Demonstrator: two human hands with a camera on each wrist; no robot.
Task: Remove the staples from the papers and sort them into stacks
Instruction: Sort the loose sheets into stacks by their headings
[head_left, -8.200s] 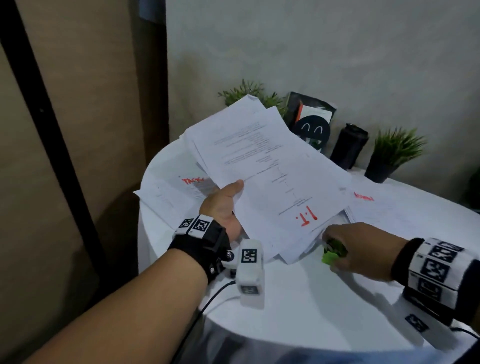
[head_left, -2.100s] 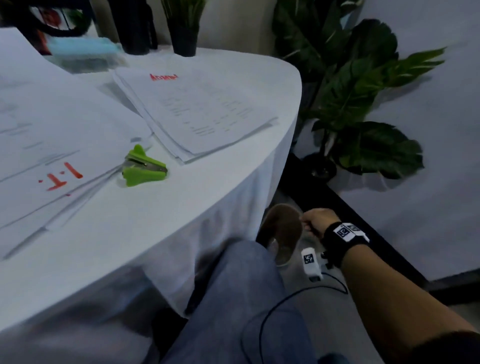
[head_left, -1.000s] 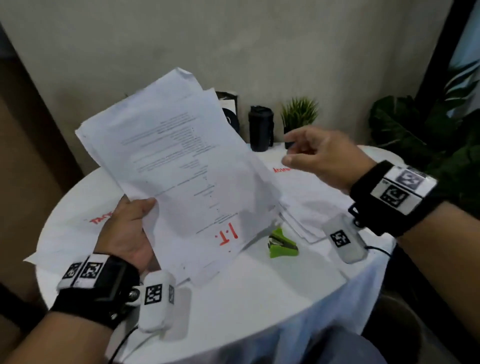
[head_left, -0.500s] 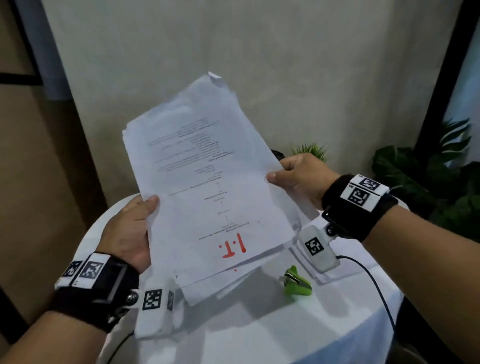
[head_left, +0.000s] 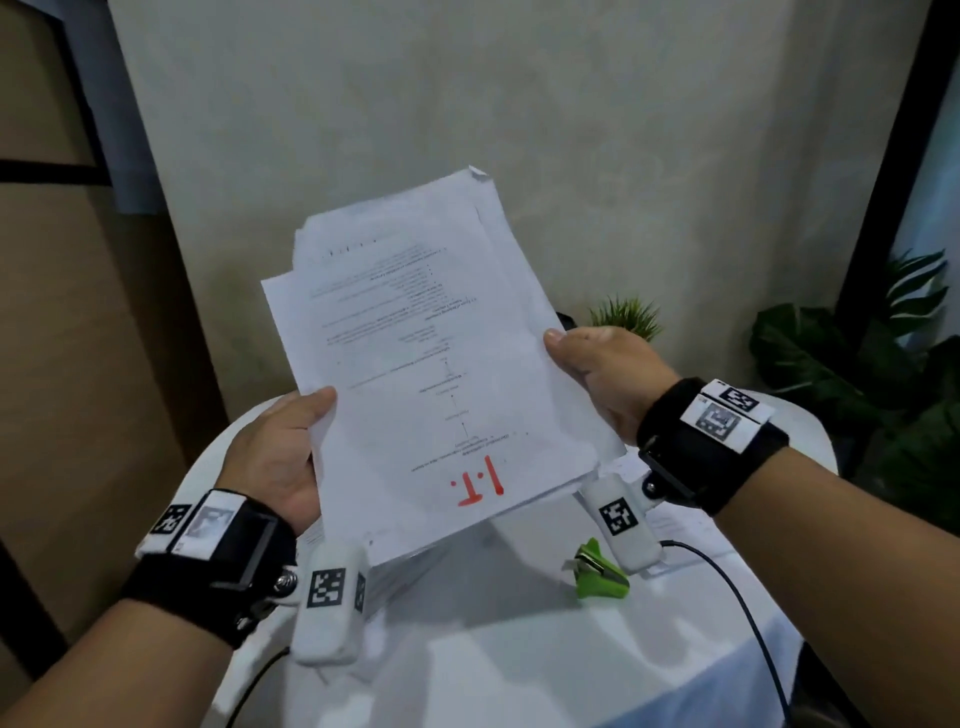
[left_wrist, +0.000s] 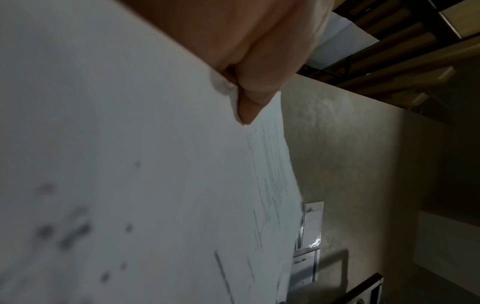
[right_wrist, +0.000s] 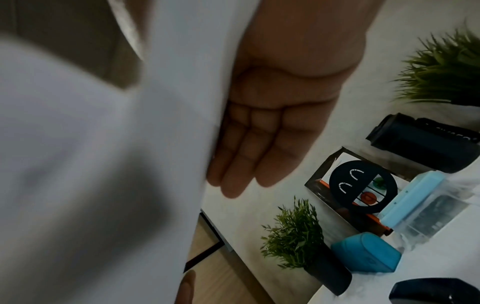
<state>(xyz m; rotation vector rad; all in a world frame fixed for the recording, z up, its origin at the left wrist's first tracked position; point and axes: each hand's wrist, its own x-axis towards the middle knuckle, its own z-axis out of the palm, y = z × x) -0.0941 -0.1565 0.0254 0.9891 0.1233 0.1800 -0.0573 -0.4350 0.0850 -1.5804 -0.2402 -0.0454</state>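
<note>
I hold a stack of white papers upright above the table; its top sheet is marked "I.T." in red near the bottom. My left hand grips the left edge with the thumb on the front. My right hand pinches the right edge, thumb in front. In the right wrist view its fingers lie straight behind the papers. The left wrist view shows the thumb pressed on the sheet. A green staple remover lies on the table below my right wrist.
The round white table carries another paper pile at the right. At the back stand a black tumbler, small potted plants, blue boxes and a smiley-face card. A big leafy plant stands at the right.
A second ago my right hand hung free in the air; it now holds the stack's right edge. The stack has come up and stands more upright.
</note>
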